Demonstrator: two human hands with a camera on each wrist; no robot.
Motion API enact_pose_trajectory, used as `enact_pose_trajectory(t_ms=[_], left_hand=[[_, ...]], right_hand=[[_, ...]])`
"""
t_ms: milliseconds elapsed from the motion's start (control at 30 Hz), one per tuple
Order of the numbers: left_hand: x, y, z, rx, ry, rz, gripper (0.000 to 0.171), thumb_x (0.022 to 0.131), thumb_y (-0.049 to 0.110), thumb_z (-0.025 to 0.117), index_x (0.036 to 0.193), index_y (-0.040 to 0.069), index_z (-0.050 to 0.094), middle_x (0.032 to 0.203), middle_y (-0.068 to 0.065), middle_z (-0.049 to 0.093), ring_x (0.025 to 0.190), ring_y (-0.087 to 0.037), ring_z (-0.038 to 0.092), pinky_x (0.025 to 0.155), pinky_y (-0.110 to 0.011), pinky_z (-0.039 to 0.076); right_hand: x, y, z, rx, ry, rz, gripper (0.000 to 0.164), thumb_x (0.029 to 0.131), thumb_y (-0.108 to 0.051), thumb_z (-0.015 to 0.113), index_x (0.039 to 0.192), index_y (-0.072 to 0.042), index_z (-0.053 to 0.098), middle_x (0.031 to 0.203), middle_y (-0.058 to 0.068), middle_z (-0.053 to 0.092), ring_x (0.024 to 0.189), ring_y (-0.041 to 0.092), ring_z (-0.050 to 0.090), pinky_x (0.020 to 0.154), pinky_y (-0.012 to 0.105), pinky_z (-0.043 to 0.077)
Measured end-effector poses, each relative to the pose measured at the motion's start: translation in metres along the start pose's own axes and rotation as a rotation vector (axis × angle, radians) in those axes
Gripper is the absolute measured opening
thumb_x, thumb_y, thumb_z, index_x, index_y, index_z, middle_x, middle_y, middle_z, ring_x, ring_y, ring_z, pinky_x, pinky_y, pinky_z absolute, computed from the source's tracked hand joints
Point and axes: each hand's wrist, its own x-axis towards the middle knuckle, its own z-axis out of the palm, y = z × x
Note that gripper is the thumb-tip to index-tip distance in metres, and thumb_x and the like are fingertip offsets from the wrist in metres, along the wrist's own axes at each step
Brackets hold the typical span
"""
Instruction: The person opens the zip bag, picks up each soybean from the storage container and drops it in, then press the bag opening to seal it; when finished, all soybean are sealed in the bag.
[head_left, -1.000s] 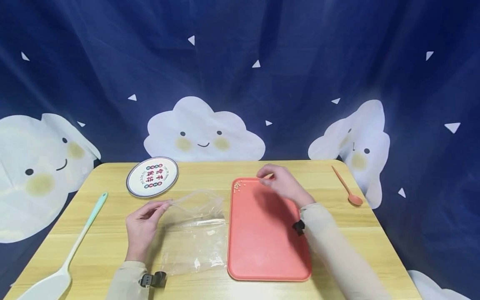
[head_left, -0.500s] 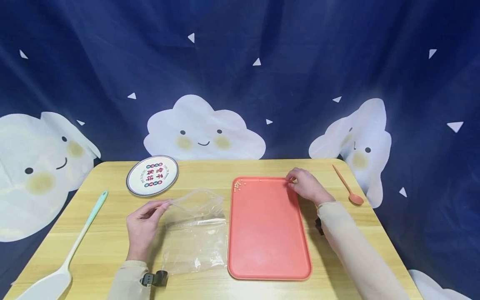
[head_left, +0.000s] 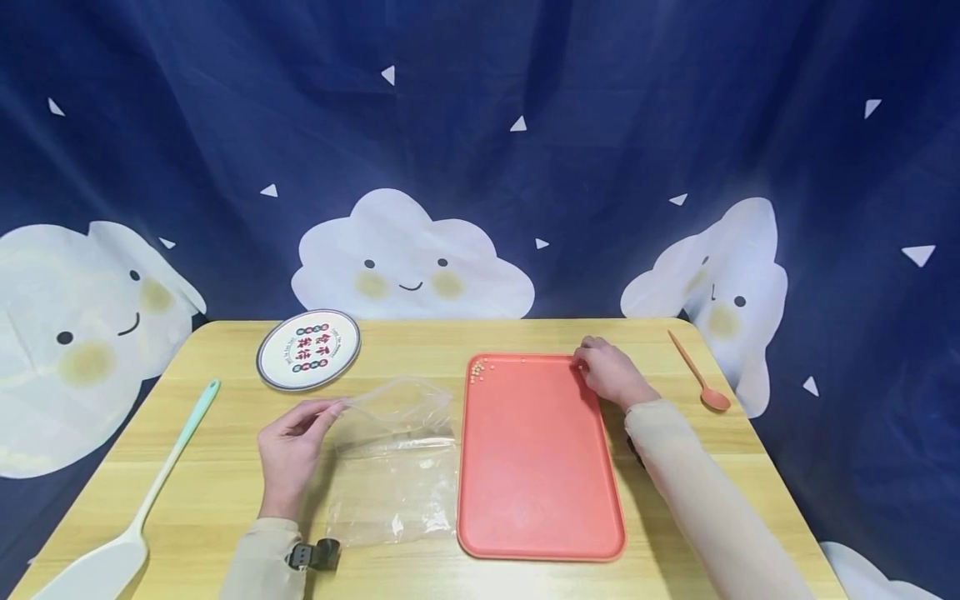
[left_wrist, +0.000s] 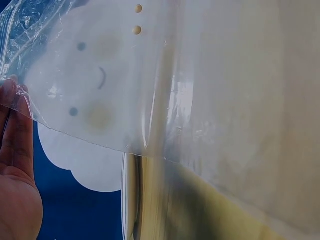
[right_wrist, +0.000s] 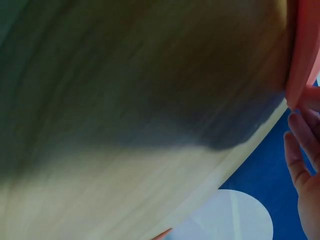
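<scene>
My left hand (head_left: 294,450) pinches the top left corner of a clear zip bag (head_left: 393,483), whose mouth gapes a little. In the left wrist view the bag's film (left_wrist: 225,90) spreads across most of the frame, and two small round beans (left_wrist: 137,30) overlap it near the top. My right hand (head_left: 613,373) grips the far right corner of a red tray (head_left: 536,467), thumb on the tray's edge and other fingers just outside it in the right wrist view. Several pale beans (head_left: 477,369) lie in the tray's far left corner.
A white plate (head_left: 308,350) with red lettering lies at the back left of the wooden table (head_left: 405,337). A long spatula (head_left: 168,467) with a green handle end lies at the left edge, and an orange spoon (head_left: 701,379) at the right. Behind hangs a blue cloud-print curtain (head_left: 585,125).
My right hand has moved right, from above the tray's far edge to its far right corner, and now holds that corner. My left hand has kept its pinch on the bag.
</scene>
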Motion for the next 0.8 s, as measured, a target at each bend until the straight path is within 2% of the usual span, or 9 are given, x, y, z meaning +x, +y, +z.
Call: enact_pose_trajectory(t_ms=[167, 333, 600, 633, 800], left_hand=[[-0.0004, 0.0003, 0.0013, 0.003, 0.005, 0.002, 0.004, 0.082, -0.017, 0.069, 0.086, -0.018, 0.068, 0.085, -0.027, 0.069, 0.073, -0.012, 0.070, 0.068, -0.019, 0.056], [-0.0006, -0.0013, 0.0012, 0.011, 0.006, 0.016, 0.004, 0.082, -0.018, 0.069, 0.085, -0.018, 0.068, 0.083, -0.020, 0.072, 0.072, -0.011, 0.069, 0.067, -0.017, 0.056], [-0.0008, -0.0033, 0.0002, 0.043, -0.001, 0.006, 0.005, 0.083, -0.014, 0.071, 0.087, -0.016, 0.069, 0.084, -0.021, 0.071, 0.072, -0.010, 0.069, 0.067, -0.017, 0.056], [-0.0004, -0.0072, -0.0005, 0.032, 0.004, 0.005, 0.004, 0.083, -0.014, 0.071, 0.087, -0.016, 0.069, 0.084, -0.020, 0.072, 0.072, -0.010, 0.068, 0.067, -0.017, 0.056], [0.0009, -0.0064, -0.0006, 0.057, 0.007, -0.005, 0.005, 0.083, -0.014, 0.071, 0.087, -0.015, 0.070, 0.084, -0.020, 0.072, 0.072, -0.009, 0.069, 0.068, -0.018, 0.056]], right_hand=[[0.0014, -0.0003, 0.0019, -0.037, -0.022, 0.018, 0.009, 0.085, 0.003, 0.069, 0.091, -0.004, 0.072, 0.087, 0.007, 0.050, 0.082, 0.027, 0.054, 0.074, 0.039, 0.052], [0.0018, 0.0016, 0.0035, -0.045, -0.013, 0.014, 0.007, 0.085, 0.002, 0.069, 0.090, -0.002, 0.071, 0.086, 0.008, 0.050, 0.080, 0.027, 0.053, 0.073, 0.040, 0.052], [0.0022, 0.0053, 0.0039, -0.076, -0.014, 0.006, 0.007, 0.085, 0.001, 0.071, 0.084, -0.004, 0.066, 0.085, 0.006, 0.048, 0.080, 0.027, 0.054, 0.073, 0.040, 0.052], [0.0021, 0.0052, 0.0036, -0.075, -0.015, 0.006, 0.007, 0.085, 0.000, 0.071, 0.084, -0.005, 0.066, 0.084, 0.006, 0.048, 0.080, 0.027, 0.054, 0.072, 0.040, 0.052], [0.0019, 0.0056, 0.0034, -0.036, -0.011, 0.016, 0.009, 0.085, -0.002, 0.071, 0.081, -0.006, 0.063, 0.084, 0.005, 0.049, 0.078, 0.026, 0.056, 0.072, 0.040, 0.053]])
